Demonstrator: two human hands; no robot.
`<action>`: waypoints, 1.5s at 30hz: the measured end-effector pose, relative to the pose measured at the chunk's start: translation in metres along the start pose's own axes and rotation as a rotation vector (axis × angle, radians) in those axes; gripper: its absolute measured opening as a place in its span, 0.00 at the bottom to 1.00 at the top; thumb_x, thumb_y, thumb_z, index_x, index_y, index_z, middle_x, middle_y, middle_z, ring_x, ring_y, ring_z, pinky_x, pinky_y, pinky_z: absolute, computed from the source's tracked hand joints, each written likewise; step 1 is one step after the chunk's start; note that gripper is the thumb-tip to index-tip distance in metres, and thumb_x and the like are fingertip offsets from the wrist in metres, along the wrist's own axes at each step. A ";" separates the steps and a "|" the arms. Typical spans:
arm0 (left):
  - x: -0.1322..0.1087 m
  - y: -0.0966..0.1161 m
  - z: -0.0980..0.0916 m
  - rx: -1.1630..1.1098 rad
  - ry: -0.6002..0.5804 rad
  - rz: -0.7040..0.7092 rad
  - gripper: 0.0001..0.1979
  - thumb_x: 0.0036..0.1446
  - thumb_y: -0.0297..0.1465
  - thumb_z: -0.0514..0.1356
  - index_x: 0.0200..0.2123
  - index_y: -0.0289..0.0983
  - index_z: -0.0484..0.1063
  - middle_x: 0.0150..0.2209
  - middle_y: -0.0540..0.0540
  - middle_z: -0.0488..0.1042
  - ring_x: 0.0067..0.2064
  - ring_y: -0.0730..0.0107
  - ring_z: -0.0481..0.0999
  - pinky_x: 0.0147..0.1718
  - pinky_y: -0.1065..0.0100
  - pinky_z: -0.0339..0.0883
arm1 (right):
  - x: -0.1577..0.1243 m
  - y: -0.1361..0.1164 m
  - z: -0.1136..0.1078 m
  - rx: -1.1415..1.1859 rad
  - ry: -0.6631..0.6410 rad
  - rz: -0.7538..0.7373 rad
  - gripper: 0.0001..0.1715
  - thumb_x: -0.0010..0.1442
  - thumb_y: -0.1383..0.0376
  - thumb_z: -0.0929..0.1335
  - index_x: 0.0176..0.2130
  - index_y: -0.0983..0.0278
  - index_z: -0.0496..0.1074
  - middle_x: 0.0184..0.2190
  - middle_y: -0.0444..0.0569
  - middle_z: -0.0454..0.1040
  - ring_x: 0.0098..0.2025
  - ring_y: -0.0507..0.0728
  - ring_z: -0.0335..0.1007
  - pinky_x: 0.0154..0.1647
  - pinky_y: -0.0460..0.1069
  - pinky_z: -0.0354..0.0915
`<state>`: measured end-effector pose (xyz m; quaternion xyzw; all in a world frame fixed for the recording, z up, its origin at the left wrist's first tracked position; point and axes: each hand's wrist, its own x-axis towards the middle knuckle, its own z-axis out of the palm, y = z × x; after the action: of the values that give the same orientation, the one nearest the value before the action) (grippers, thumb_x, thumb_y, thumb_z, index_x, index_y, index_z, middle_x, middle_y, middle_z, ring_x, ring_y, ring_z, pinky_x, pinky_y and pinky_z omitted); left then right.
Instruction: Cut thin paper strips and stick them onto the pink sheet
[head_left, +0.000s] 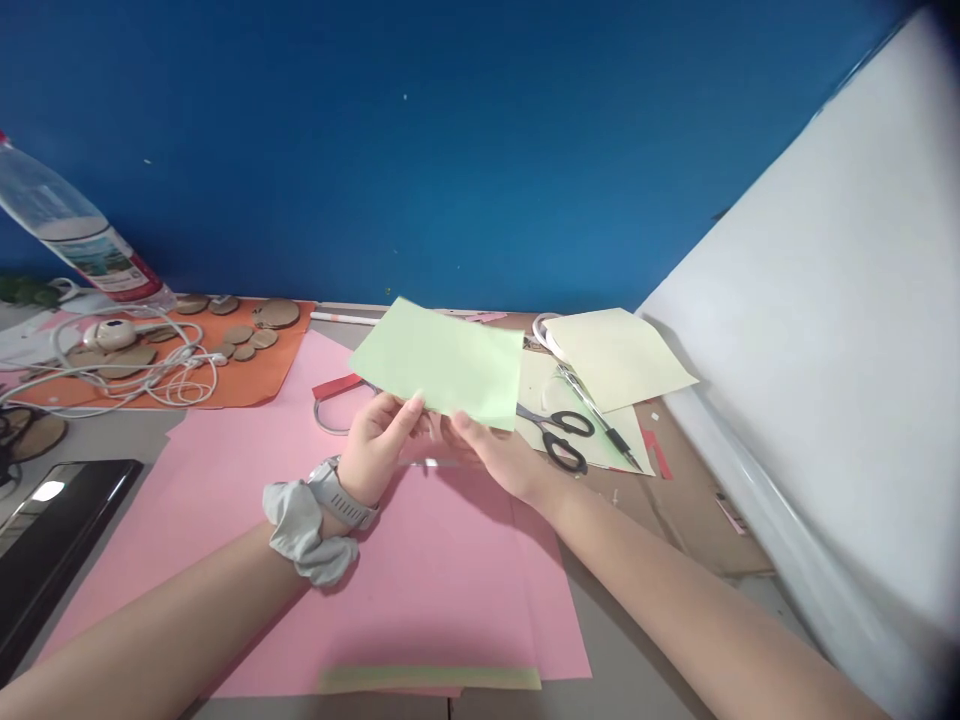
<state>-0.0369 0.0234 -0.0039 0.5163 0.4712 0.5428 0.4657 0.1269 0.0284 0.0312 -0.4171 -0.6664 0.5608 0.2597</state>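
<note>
I hold a light green sheet of paper (442,362) up above the table with both hands. My left hand (379,445) pinches its near edge from the left; a watch and a grey scrunchie sit on that wrist. My right hand (499,455) grips the same edge from the right, fingers under the sheet. Below lies a large pink sheet (300,560) spread over the table.
Black-handled scissors (561,435) and a pen (600,418) lie on pale yellow paper (619,355) to the right. An orange sheet (247,375) with cardboard discs and white cables sits at left, beside a plastic bottle (75,235). A white roll (825,330) leans at right. A black device (52,530) is near left.
</note>
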 end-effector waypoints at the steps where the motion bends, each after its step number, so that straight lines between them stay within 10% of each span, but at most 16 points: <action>1: -0.001 0.001 0.001 0.007 -0.012 0.006 0.16 0.58 0.41 0.56 0.24 0.37 0.67 0.22 0.51 0.70 0.27 0.74 0.68 0.32 0.70 0.65 | 0.000 0.002 0.000 0.012 0.080 0.001 0.28 0.63 0.45 0.56 0.47 0.57 0.71 0.43 0.48 0.73 0.55 0.58 0.63 0.57 0.53 0.58; 13: -0.010 0.006 0.006 0.177 -0.185 -0.038 0.15 0.57 0.42 0.56 0.24 0.39 0.72 0.28 0.47 0.75 0.36 0.64 0.74 0.42 0.65 0.67 | 0.000 0.015 -0.004 0.224 0.004 0.047 0.23 0.60 0.46 0.61 0.40 0.60 0.73 0.37 0.47 0.73 0.43 0.57 0.68 0.53 0.53 0.60; 21: -0.005 0.010 0.003 0.176 -0.256 -0.078 0.20 0.60 0.39 0.53 0.18 0.38 0.68 0.20 0.51 0.67 0.24 0.73 0.66 0.30 0.69 0.65 | 0.004 0.024 -0.005 0.165 0.022 -0.080 0.24 0.64 0.50 0.58 0.23 0.62 0.57 0.22 0.41 0.56 0.26 0.51 0.53 0.31 0.47 0.55; 28: -0.004 0.001 -0.001 0.197 -0.145 -0.089 0.21 0.61 0.41 0.52 0.18 0.38 0.67 0.20 0.51 0.66 0.25 0.72 0.66 0.33 0.69 0.63 | 0.007 0.030 -0.006 0.064 0.284 -0.181 0.22 0.66 0.53 0.57 0.25 0.62 0.55 0.22 0.40 0.54 0.25 0.50 0.50 0.27 0.47 0.50; 45: 0.001 0.007 0.001 0.115 0.144 -0.220 0.19 0.54 0.42 0.60 0.19 0.35 0.73 0.20 0.48 0.73 0.24 0.70 0.73 0.26 0.71 0.69 | 0.010 0.031 -0.004 0.036 0.220 -0.128 0.23 0.66 0.52 0.58 0.25 0.62 0.58 0.20 0.39 0.53 0.23 0.49 0.49 0.26 0.47 0.49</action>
<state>-0.0360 0.0234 0.0033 0.4473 0.5873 0.4961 0.4570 0.1335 0.0400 0.0008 -0.4280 -0.6488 0.5058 0.3743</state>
